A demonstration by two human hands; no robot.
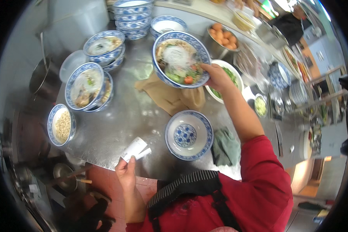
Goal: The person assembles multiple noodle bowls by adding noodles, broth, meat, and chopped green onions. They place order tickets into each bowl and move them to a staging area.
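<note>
My right hand (pixel 217 76) grips the rim of a blue-and-white bowl (pixel 157 62) and holds it tilted above the steel counter. Noodles, leafy greens and tomato pieces lie in that bowl, with a pale, shiny patch over the middle. Between the thumb and fingers of my left hand (pixel 126 170) is a white paper slip (pixel 134 149), curled at one end. An empty patterned bowl (pixel 189 135) sits on the counter in front of me. Under the raised bowl lies a crumpled tan cloth (pixel 174 96), and a green cloth (pixel 225 146) rests right of the empty bowl.
Filled bowls (pixel 85 86) stand stacked at left, near a bowl of pale beans or kernels (pixel 62 125). Behind are stacked bowls (pixel 132 17) and a metal pot of eggs (pixel 222 36). A knife (pixel 278 139) lies at right. Another person (pixel 290 29) stands at far right.
</note>
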